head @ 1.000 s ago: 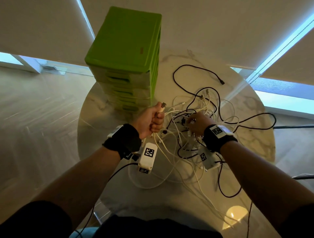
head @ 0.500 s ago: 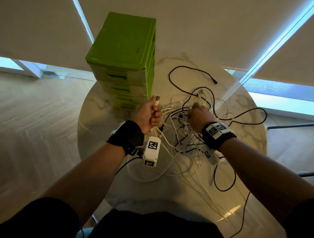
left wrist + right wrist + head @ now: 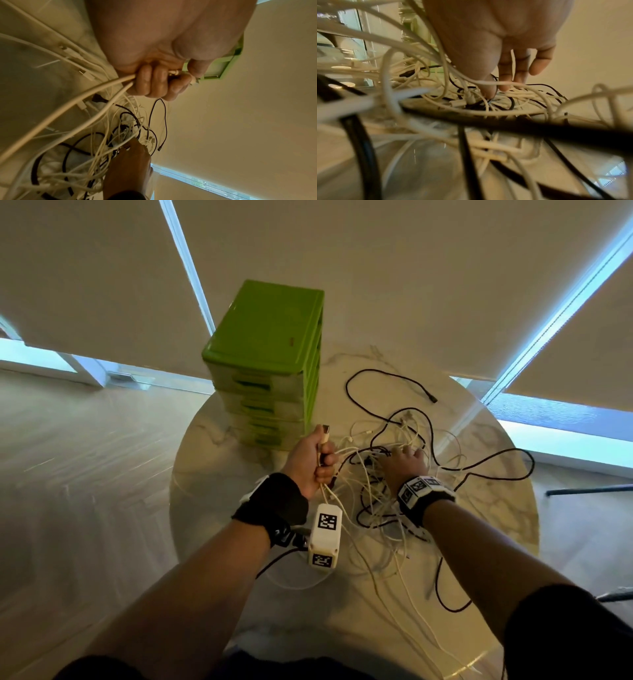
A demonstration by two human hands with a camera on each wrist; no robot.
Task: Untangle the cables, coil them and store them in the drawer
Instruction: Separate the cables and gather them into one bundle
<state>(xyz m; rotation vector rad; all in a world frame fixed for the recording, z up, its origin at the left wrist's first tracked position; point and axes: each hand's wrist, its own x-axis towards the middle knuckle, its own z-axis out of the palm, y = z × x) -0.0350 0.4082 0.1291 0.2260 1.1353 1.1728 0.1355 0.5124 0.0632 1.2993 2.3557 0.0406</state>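
Several cables (image 3: 383, 484), white ones and black ones, lay knotted together in a loose heap on the round marble table (image 3: 219, 474), to the right of the green drawer unit (image 3: 267, 364) that stood upright toward the table's far left side. I had my left hand (image 3: 310, 462) raised just above the heap's left edge, closed in a fist round a pair of white cables (image 3: 82, 102); the left wrist view showed the two strands leaving the fist side by side and running down into the tangle, with a plug end (image 3: 324, 430) poking out of the top of the fist beside the thumb. My right hand (image 3: 406, 462) was down in the middle of the heap, palm toward the table, its fingers (image 3: 506, 75) pointing down among the strands. From the right wrist view the thumb and forefinger met at a knot of black and white leads, with one thin white strand passing between the fingers, but I could not tell for certain whether they were pinching anything. One black cable (image 3: 387, 381) curved away from the heap toward the table's far side, its plug lying free on the marble. Another black loop (image 3: 507, 460) reached out near the table's right edge. All the drawers I could see were closed.
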